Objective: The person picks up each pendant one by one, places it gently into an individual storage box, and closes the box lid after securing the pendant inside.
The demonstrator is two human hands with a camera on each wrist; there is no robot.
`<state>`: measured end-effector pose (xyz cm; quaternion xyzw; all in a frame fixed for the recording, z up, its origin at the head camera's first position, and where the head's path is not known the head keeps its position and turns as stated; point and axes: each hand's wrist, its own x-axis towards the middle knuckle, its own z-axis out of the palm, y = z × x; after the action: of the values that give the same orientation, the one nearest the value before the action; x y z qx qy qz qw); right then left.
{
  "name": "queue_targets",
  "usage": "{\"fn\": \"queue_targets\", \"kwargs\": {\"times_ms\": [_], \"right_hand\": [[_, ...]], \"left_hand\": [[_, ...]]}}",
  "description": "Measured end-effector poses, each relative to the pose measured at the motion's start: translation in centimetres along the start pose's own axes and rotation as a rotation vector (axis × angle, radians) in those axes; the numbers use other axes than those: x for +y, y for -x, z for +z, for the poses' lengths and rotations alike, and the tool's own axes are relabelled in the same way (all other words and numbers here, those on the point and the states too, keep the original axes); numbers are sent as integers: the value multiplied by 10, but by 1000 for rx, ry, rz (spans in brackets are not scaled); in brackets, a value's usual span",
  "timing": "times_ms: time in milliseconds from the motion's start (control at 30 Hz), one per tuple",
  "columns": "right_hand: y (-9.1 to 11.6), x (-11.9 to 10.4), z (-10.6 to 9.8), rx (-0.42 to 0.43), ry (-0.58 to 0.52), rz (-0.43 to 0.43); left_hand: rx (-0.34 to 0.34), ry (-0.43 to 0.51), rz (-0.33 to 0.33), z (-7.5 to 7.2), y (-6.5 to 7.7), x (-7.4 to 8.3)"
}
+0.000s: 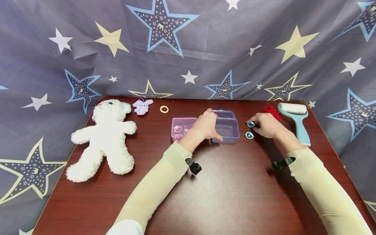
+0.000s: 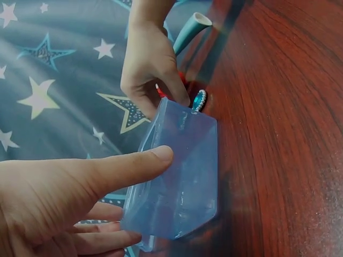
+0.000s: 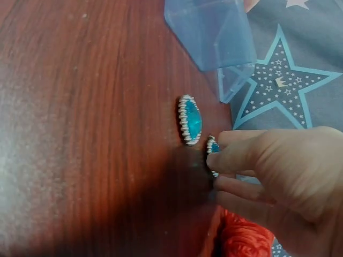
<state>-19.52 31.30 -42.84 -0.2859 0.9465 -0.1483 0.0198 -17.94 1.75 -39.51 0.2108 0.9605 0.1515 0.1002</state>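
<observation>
I have the far blue heart gem (image 1: pixel 251 124) toward the right of the bench (image 1: pixel 229 189), where the right hand (image 1: pixel 266 124) has its grip narrowed to a pinch on it, with the near blue heart gem (image 1: pixel 249 135) lying just beside. The left hand's (image 1: pixel 205 125) grip is spread wide around the blue plastic box (image 1: pixel 230 139), holding it between thumb and fingers. Further out I see red yarn (image 1: pixel 271 111), the lint roller (image 1: pixel 300 125) and, far left, a white teddy bear (image 1: pixel 108 138).
</observation>
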Motion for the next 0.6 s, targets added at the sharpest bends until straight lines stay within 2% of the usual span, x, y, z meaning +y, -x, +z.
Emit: {"fn": "queue_targets", "kwargs": {"times_ms": [300, 600], "right_hand": [[-2, 5, 7, 50, 17, -16], [-5, 6, 6, 31, 6, 45]], "left_hand": [[-7, -48, -16, -1, -2, 4], [5, -22, -8, -1, -2, 4]]}}
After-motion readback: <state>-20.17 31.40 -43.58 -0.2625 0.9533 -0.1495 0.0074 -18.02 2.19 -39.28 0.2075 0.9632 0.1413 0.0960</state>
